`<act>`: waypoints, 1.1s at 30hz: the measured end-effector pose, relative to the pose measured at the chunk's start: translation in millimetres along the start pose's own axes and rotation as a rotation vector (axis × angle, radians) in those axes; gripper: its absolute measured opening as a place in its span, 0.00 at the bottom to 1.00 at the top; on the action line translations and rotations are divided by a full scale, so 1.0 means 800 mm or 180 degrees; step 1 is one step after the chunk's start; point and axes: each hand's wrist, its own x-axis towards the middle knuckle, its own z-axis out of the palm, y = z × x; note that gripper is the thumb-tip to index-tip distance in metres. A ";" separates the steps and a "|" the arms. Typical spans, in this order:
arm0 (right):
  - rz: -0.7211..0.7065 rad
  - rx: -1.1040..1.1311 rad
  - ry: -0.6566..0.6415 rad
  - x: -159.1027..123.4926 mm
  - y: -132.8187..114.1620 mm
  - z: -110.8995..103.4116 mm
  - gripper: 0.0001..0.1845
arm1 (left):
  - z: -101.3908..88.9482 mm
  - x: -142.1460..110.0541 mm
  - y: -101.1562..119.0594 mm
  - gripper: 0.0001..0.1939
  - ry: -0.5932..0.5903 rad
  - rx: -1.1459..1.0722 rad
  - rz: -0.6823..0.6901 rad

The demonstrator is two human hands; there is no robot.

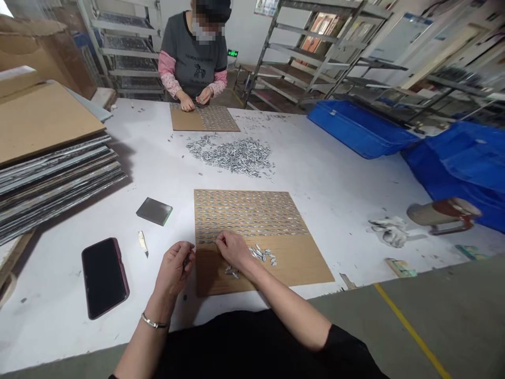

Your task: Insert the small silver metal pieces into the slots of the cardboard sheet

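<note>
A brown board (300, 263) lies in front of me, its far part covered with rows of small silver leaf-shaped metal pieces (244, 210). My right hand (235, 251) rests over the board, thumb and finger pinched at the end of the nearest row on a small metal piece mostly hidden by the fingertips. Beside the board's left edge, my left hand (176, 266) is closed with the fingers curled; something dark shows between them, too hidden to name. Loose metal pieces (263, 254) lie on the board next to my right wrist, and a few more sit below that hand.
Beyond the board is a heap of metal pieces (236, 155). A co-worker (195, 63) handles another board (187, 122). Left are a phone (104, 279), a small knife (142, 242), a dark block (154, 211) and stacked boards (51, 179); right, a mug (437, 215) and blue bins (355, 129).
</note>
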 end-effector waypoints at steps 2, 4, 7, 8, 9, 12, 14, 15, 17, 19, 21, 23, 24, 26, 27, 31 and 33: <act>-0.0016 -0.0033 -0.0021 0.004 0.000 0.001 0.08 | -0.001 0.001 -0.001 0.24 0.0005 -0.0019 0.0048; -0.0018 -0.0023 0.0016 0.006 0.000 0.000 0.08 | -0.002 0.003 -0.004 0.24 -0.0010 -0.0058 0.0125; -0.0058 0.0174 0.0140 -0.002 0.003 -0.009 0.06 | -0.003 0.006 -0.007 0.24 -0.0074 -0.0160 0.0245; -0.0106 0.0257 0.0166 -0.009 0.006 -0.015 0.08 | -0.003 0.006 -0.007 0.24 -0.0101 -0.0188 0.0270; -0.0176 0.0303 0.0163 -0.017 0.009 -0.022 0.09 | -0.002 0.007 -0.007 0.24 -0.0124 -0.0206 0.0285; -0.0364 0.0065 -0.0098 -0.047 0.018 -0.042 0.05 | 0.000 0.008 -0.006 0.23 -0.0172 -0.0207 0.0262; -0.0401 -0.0240 -0.0369 -0.066 0.021 -0.050 0.05 | 0.001 0.008 -0.007 0.21 -0.0174 -0.0218 0.0238; -0.0418 -0.0357 -0.0468 -0.072 0.021 -0.051 0.04 | 0.001 0.008 -0.007 0.20 -0.0175 -0.0222 0.0212; -0.0503 -0.0514 -0.0574 -0.079 0.021 -0.051 0.03 | 0.001 0.008 -0.009 0.20 -0.0152 -0.0193 0.0144; -0.0627 -0.0667 -0.0651 -0.080 0.021 -0.049 0.02 | 0.001 0.008 -0.009 0.21 -0.0100 -0.0126 0.0098; -0.0755 -0.0843 -0.0770 -0.078 0.022 -0.049 0.02 | 0.001 0.008 -0.009 0.21 -0.0041 -0.0089 0.0106; -0.0885 -0.1002 -0.0867 -0.077 0.024 -0.050 0.04 | 0.000 0.008 -0.007 0.22 -0.0034 -0.0114 0.0113; -0.0933 -0.1068 -0.0903 -0.078 0.024 -0.051 0.06 | -0.001 0.008 -0.007 0.22 -0.0054 -0.0137 0.0098; -0.0955 -0.1142 -0.0959 -0.079 0.023 -0.056 0.08 | -0.002 0.009 -0.006 0.21 -0.0122 -0.0174 0.0016; -0.0919 -0.1120 -0.0971 -0.078 0.022 -0.058 0.09 | -0.002 0.009 -0.006 0.20 -0.0143 -0.0184 -0.0033; -0.0691 -0.0412 -0.0592 -0.064 0.019 -0.066 0.11 | -0.003 0.010 -0.005 0.17 -0.0120 -0.0202 -0.0141; -0.0643 0.0084 -0.0207 -0.050 0.022 -0.060 0.13 | -0.003 0.010 -0.005 0.17 -0.0121 -0.0242 -0.0137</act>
